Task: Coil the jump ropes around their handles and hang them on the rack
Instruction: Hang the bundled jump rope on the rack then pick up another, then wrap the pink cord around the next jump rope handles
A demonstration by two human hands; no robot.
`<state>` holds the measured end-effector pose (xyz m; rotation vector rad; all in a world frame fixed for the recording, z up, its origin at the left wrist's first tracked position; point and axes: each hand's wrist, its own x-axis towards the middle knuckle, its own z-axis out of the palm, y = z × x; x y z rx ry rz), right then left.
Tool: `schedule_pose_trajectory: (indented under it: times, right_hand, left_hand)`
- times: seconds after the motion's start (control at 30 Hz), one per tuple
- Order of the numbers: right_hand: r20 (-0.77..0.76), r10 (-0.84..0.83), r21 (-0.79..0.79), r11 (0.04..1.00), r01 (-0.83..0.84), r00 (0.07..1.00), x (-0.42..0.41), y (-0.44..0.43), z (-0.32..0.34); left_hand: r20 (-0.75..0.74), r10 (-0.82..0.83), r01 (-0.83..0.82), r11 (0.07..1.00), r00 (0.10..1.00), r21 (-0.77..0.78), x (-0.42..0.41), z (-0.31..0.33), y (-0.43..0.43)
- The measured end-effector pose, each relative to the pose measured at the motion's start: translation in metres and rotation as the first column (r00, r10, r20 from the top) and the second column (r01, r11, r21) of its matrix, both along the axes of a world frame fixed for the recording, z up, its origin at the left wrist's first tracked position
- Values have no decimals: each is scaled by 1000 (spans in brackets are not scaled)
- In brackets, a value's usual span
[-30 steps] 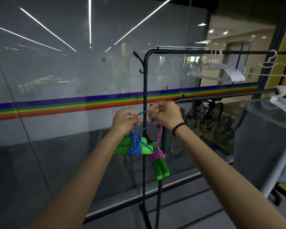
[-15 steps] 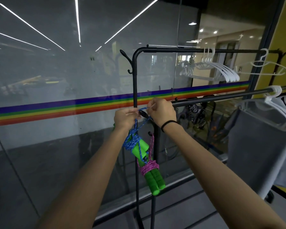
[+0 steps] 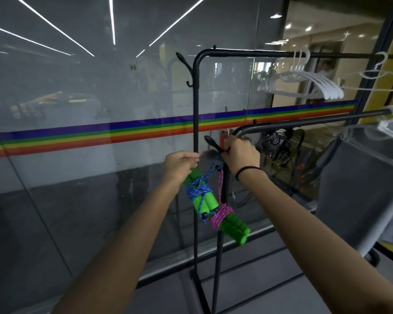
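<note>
A blue jump rope (image 3: pixel 199 192) is coiled round its green handles and hangs tilted below my hands. My left hand (image 3: pixel 179 166) grips the upper end of those handles. My right hand (image 3: pixel 241 154) pinches the blue loop at the black hook (image 3: pixel 211 142) on the near rack's post (image 3: pixel 222 191). A pink jump rope (image 3: pixel 221 214), coiled round its own green handles, hangs from the same hook just right of the blue one.
A taller black rack (image 3: pixel 196 123) stands behind, with white hangers (image 3: pixel 304 85) on its top bar. A grey garment (image 3: pixel 359 193) hangs on the near rack at right. A glass wall with a rainbow stripe (image 3: pixel 89 137) runs behind.
The blue bundle has swung down from lying level to hanging tilted. My right hand has carried the blue loop up to the hook.
</note>
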<state>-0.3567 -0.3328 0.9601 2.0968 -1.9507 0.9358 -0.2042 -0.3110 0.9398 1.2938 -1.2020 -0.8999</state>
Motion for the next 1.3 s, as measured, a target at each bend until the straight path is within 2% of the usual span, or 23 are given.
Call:
schedule_pose_trajectory:
  times: [0.17, 0.33, 0.43, 0.53, 0.7, 0.77, 0.9, 1.0, 1.17, 1.3]
  right_hand:
    - [65, -27, 15, 1000, 26, 998, 7, 22, 0]
    - [359, 171, 84, 973, -214, 918, 47, 78, -16]
    - [530, 281, 170, 889, -425, 800, 84, 121, -44]
    - [632, 312, 234, 796, -558, 710, 117, 168, -79]
    - [726, 271, 308, 693, -652, 632, 149, 238, -146]
    - [721, 254, 360, 657, -662, 644, 159, 258, -178]
    - [713, 236, 463, 548, -697, 660, 173, 282, -266]
    - [689, 240, 531, 475, -702, 684, 182, 293, -356]
    - [642, 283, 569, 447, -691, 712, 192, 311, -536]
    - [584, 321, 608, 436, -663, 746, 199, 317, -692]
  left_hand:
    - [-75, 139, -138, 990, 987, 27, 56, -4, 56]
    - [-86, 196, -192, 980, 977, 60, 95, -20, 121]
    - [-64, 213, -207, 974, 975, 90, 115, -41, 167]
    - [-35, 232, -226, 965, 972, 132, 135, -73, 216]
    - [-20, 293, -281, 931, 956, 235, 162, -145, 279]
    - [-49, 310, -287, 920, 949, 266, 169, -177, 298]
    - [-82, 330, -292, 907, 940, 303, 175, -252, 329]
    - [-63, 352, -318, 898, 934, 305, 178, -337, 344]
    - [-72, 379, -340, 887, 923, 313, 174, -510, 359]
    - [-20, 396, -373, 878, 918, 300, 173, -652, 369]
